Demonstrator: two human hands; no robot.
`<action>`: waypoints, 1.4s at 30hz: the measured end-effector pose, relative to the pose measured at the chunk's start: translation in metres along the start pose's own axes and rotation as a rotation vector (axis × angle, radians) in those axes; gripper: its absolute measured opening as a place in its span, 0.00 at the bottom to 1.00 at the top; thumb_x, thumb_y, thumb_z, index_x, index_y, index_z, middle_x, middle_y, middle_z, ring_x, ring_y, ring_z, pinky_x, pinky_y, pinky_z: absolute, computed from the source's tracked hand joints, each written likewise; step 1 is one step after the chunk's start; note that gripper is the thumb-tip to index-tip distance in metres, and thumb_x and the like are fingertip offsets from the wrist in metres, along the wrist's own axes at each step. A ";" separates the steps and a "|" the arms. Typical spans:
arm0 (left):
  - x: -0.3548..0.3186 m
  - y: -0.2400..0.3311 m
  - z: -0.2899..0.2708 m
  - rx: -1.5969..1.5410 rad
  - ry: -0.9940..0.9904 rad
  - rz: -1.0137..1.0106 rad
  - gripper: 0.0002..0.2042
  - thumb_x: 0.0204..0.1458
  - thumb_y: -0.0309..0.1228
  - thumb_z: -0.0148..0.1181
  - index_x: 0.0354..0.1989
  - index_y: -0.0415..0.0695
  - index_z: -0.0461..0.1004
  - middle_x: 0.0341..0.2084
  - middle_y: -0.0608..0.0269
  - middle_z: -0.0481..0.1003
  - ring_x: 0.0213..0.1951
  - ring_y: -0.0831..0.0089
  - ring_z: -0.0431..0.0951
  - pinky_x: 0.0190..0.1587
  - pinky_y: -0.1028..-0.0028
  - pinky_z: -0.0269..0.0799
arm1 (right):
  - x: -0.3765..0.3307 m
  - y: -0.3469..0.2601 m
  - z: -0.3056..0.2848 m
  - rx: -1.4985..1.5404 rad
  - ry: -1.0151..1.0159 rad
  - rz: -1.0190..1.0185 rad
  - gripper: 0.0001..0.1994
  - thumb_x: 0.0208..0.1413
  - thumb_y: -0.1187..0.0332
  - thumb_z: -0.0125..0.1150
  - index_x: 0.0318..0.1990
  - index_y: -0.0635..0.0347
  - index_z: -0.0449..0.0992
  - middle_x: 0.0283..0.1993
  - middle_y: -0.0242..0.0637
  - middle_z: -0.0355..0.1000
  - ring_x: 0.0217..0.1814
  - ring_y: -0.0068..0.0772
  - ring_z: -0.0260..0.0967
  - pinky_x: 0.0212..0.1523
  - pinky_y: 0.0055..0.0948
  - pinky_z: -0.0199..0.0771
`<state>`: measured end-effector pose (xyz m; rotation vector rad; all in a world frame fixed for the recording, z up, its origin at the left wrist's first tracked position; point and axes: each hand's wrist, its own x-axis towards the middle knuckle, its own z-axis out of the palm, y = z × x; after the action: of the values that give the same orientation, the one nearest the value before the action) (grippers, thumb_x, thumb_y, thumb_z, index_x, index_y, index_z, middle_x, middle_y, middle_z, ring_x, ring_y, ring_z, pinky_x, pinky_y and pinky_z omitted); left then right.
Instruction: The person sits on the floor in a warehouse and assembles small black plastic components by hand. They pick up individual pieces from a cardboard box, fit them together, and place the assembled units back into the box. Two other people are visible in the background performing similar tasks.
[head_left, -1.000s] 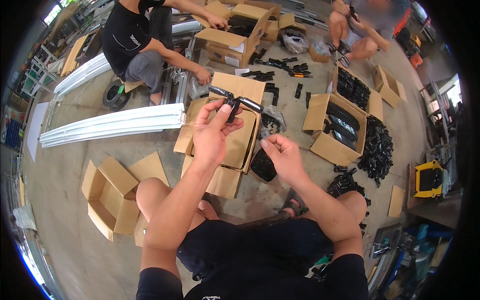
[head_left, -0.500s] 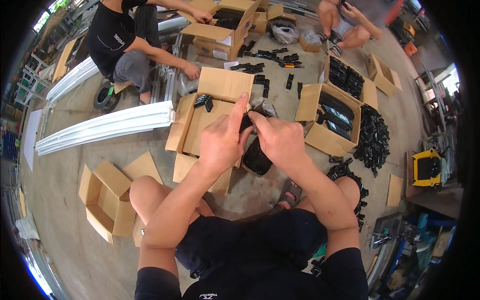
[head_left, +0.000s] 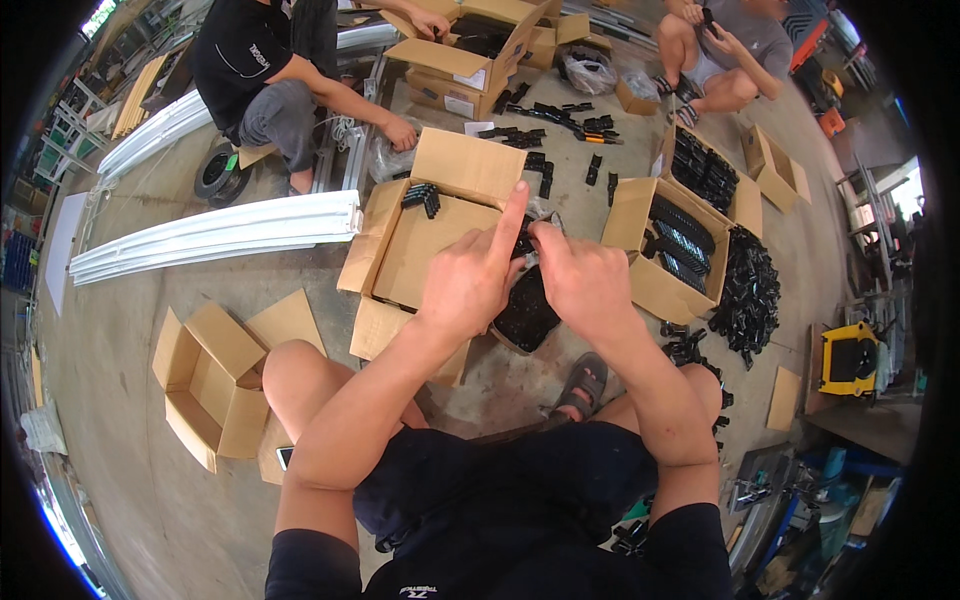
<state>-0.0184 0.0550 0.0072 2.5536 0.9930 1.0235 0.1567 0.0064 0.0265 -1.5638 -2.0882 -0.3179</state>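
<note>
In front of me, my left hand (head_left: 465,285) and my right hand (head_left: 585,280) meet over a small black part (head_left: 522,243), closed on it from both sides. The left index finger points straight out past it. My fingers cover most of the part, so its exact kind is hidden. Below the hands sits a black container (head_left: 528,315) with small dark bits in it. To the left stands an open cardboard box (head_left: 378,235), and a small stack of black angled parts (head_left: 421,198) lies in its far left corner.
At right are an open box (head_left: 625,225) of black parts and a loose heap of black parts (head_left: 745,300). White metal profiles (head_left: 220,237) lie at left, above an open carton (head_left: 215,385). One co-worker (head_left: 240,70) crouches far left, another (head_left: 715,60) far right.
The view has shifted slightly, so most things sit a little elsewhere in it. Both my hands stay together on the black part, left index finger still extended.
</note>
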 end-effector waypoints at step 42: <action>-0.009 0.012 -0.012 0.077 0.000 0.056 0.43 0.48 0.29 0.69 0.74 0.39 0.55 0.29 0.59 0.77 0.28 0.62 0.78 0.31 0.65 0.77 | -0.013 -0.015 0.003 -0.004 -0.011 0.042 0.13 0.52 0.69 0.58 0.45 0.57 0.78 0.21 0.37 0.75 0.21 0.39 0.77 0.21 0.38 0.74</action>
<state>-0.0249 0.0397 0.0165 2.6573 0.9846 1.0188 0.1448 -0.0075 0.0186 -1.6129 -2.0605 -0.2995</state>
